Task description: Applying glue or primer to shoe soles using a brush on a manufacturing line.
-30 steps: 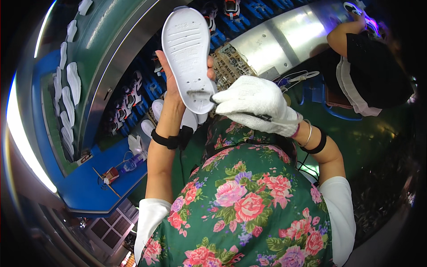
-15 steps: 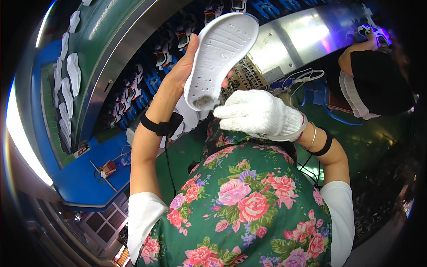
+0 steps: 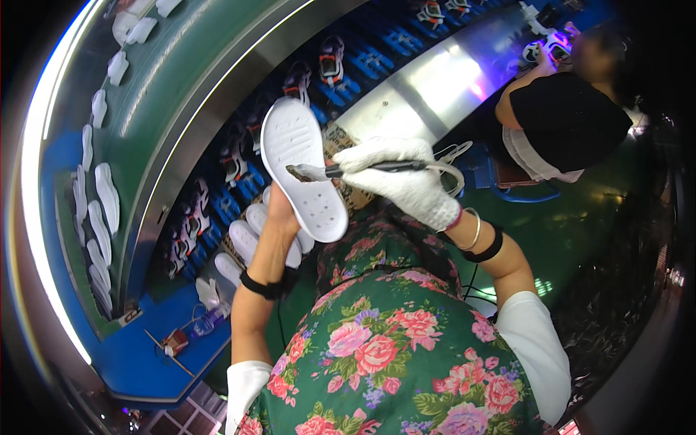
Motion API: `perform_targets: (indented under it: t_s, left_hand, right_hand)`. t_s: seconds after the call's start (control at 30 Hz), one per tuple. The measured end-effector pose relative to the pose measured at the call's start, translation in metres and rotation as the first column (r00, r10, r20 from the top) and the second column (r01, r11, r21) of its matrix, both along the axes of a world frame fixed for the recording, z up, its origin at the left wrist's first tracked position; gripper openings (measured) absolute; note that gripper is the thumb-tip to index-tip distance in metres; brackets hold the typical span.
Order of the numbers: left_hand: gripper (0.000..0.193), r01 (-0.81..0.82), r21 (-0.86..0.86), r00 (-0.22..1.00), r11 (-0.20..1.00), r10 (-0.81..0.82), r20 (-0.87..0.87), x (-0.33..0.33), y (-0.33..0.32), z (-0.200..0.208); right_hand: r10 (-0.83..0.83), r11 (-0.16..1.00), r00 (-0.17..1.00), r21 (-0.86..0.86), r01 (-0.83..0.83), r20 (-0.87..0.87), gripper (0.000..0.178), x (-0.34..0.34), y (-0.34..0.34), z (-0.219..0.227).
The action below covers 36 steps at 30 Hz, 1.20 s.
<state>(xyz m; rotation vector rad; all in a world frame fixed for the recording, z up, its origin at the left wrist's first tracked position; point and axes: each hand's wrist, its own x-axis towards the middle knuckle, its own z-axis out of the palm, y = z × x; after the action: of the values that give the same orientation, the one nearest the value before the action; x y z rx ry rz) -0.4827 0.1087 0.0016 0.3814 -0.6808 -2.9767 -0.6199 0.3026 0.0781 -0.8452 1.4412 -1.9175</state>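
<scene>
A white shoe sole (image 3: 296,138) with small holes and ridges lies across my left hand (image 3: 281,209). That bare hand is closed under the sole, with most of its fingers hidden behind it. My gloved right hand (image 3: 402,181) grips the dark handle of a brush (image 3: 310,172). The brush's dark tip rests against or just over the middle of the sole; I cannot tell which. Below my left hand several more white soles (image 3: 244,239) are grouped together.
Shoe uppers (image 3: 331,61) stand on blue racks along a curved metal-edged line. White soles (image 3: 107,196) lie on a green belt at left. A blue table (image 3: 138,366) is at lower left. Another person (image 3: 569,123) sits at right, holding a shoe upper.
The sole has moved left and toward me and has turned. The brush, barely visible near the sole's end before, now shows at its middle. My view has shifted.
</scene>
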Motion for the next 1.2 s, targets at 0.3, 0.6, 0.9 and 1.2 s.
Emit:
perform_targets:
  t_s: [0.3, 0.6, 0.9, 1.2]
  left_hand:
    - [0.053, 0.065, 0.348, 0.996, 0.935, -0.084, 0.039, 0.024, 0.03, -0.009]
    - [0.072, -0.087, 0.272, 0.972, 0.958, 0.141, -0.187, 0.003, 0.053, 0.026]
    - [0.079, -0.091, 0.454, 0.987, 0.887, 0.139, -0.074, -0.011, 0.072, 0.021]
    - [0.069, -0.049, 0.275, 0.993, 0.96, 0.075, -0.086, -0.003, 0.076, 0.004]
  right_hand:
    - [-0.039, 0.995, 0.762, -0.096, -0.03, -0.646, 0.018, -0.006, 0.008, -0.009]
    - [-0.131, 0.99, 0.788, -0.121, 0.073, -0.602, 0.022, 0.002, 0.013, 0.003]
    - [-0.238, 0.971, 0.531, -0.183, 0.155, -0.813, 0.029, -0.017, 0.01, 0.031]
    - [-0.2, 0.978, 0.387, -0.159, 0.137, -0.9, 0.038, -0.004, 0.005, 0.033]
